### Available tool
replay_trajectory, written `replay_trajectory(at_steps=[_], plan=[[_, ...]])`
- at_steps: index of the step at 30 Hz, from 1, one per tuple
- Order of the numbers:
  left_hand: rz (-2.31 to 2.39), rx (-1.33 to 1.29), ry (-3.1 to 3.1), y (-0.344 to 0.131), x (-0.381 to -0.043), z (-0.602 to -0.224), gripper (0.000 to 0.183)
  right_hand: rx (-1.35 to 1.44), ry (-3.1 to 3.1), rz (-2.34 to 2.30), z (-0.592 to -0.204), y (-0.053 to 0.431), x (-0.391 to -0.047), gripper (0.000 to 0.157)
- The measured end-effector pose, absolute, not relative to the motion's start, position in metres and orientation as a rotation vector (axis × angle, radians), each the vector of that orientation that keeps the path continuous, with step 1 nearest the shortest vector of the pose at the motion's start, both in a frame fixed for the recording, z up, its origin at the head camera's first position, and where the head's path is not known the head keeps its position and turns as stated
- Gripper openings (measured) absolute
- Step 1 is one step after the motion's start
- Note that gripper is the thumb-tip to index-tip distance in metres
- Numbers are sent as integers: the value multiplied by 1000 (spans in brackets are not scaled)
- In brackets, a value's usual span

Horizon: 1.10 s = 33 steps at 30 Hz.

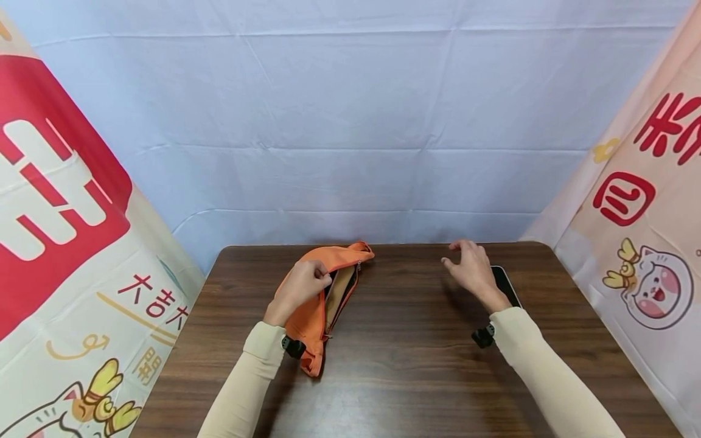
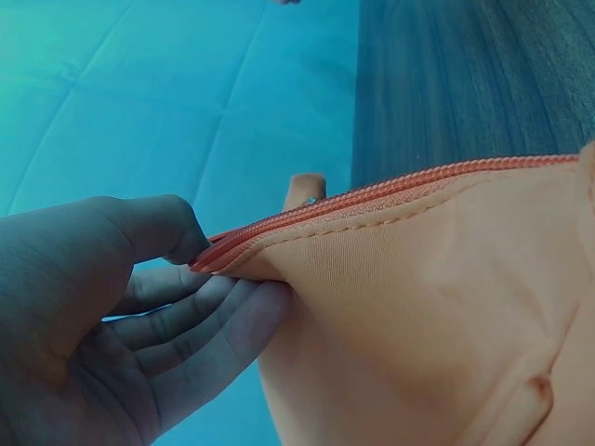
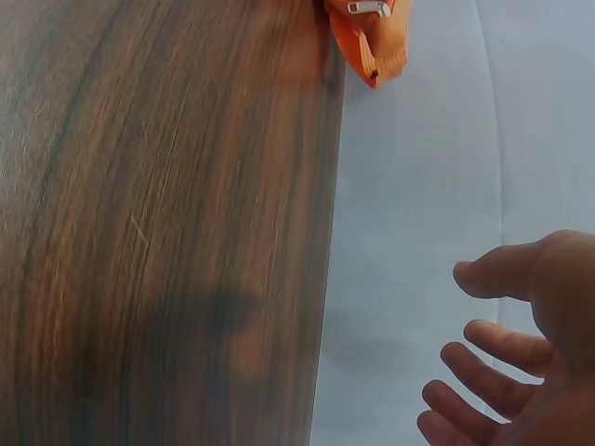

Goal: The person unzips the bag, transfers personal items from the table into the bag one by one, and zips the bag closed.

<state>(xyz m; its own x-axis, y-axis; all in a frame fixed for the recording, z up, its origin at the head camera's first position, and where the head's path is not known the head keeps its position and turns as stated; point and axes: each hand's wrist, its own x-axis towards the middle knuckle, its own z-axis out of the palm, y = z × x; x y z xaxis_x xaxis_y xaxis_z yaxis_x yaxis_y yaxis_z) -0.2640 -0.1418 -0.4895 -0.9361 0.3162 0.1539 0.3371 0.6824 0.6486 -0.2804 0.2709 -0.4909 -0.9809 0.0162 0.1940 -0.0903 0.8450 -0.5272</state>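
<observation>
An orange zippered bag, shaped like a waist pack, lies on the left part of the table with its zipper open and a tan lining showing. My left hand pinches the zippered edge of its mouth between thumb and fingers; in the left wrist view the red-orange zipper runs away from the pinch. On the right, my right hand is held above the table with nothing in it, fingers relaxed and apart. Beside that wrist lies a dark flat phone-like thing with a light rim, partly covered by the forearm.
The brown wooden table ends at the back against a pale hanging cloth. Printed cloths hang at the left and right. A small black device is strapped on each wrist.
</observation>
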Motion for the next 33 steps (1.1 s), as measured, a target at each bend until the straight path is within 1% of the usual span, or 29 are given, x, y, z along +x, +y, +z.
replay_trajectory(at_steps=[9, 14, 19, 23, 29, 33], plan=[[-1113, -534, -2867, -142, -264, -489, 11, 63, -2840, 805, -491, 283, -277, 45], [-1166, -555, -2869, -143, -266, -490, 27, 58, -2856, 801, -491, 291, -275, 48], [-1247, -570, -2833, -143, -266, -489, 35, 53, -2855, 788, -492, 300, -274, 49], [-1282, -612, -2807, -142, -267, -489, 36, 32, -2857, 775, -493, 306, -273, 49], [-1230, -571, -2837, -143, -266, -490, 28, -6, -2870, 770, -494, 314, -271, 49], [-1249, -566, -2839, -142, -267, -491, 32, -18, -2882, 754, -494, 320, -269, 50]])
